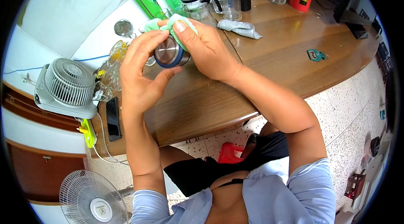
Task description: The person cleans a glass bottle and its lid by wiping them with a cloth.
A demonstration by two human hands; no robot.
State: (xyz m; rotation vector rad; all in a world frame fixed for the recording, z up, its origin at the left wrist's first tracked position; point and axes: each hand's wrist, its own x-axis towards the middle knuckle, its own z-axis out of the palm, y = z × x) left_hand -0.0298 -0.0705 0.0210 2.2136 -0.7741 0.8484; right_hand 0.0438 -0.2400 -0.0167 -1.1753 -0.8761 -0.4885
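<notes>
Above the table [273, 57], a metal cup [167, 51] cradled by the left hand [141, 70] was seemingly wiped with green cloth [185, 19] clutched by the right hand [212, 51], turning probably needed.

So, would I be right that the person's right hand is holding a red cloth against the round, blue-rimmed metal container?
The cloth is pale green, not red, as the head view shows; the right hand does hold it against the container.
</notes>
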